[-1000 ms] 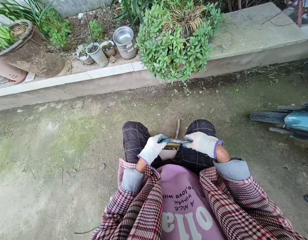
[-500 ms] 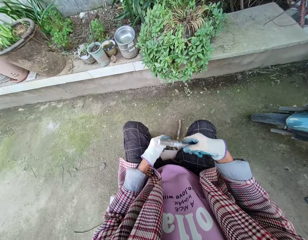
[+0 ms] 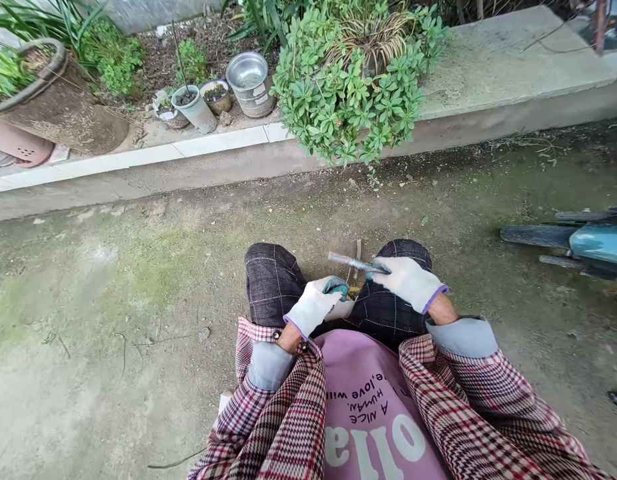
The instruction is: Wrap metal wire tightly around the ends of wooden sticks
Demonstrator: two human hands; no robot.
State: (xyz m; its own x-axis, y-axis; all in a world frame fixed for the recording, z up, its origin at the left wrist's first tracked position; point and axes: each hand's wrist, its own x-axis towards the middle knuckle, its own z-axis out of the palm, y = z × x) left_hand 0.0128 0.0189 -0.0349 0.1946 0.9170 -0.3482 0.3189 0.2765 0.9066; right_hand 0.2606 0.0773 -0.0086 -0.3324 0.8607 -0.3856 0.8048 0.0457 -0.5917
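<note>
My right hand [image 3: 408, 280], in a white glove with a teal palm, is closed around one end of a grey metal rod [image 3: 337, 257]. Silvery wire [image 3: 362, 265] is wound in coils about the rod's middle. The rod's other end points left and slightly up, over the gap between my knees. Below and left of it, my left hand [image 3: 319, 300], gloved alike, is pinched closed. A thin strand of the wire appears to run from its fingertips up to the coil. Behind the rod a short stick [image 3: 359, 248] shows, partly hidden.
A low ledge with a white tiled edge [image 3: 223, 143] runs ahead, bearing a metal pot [image 3: 249, 83], small planters and a leafy bush [image 3: 348, 100]. A large tilted planter [image 3: 68, 100] stands left. At right is a blue wheeled vehicle's front [image 3: 598, 241].
My left hand has come off the rod and moved slightly down and right. The rod's left end has swung up and away, still in my right hand.
</note>
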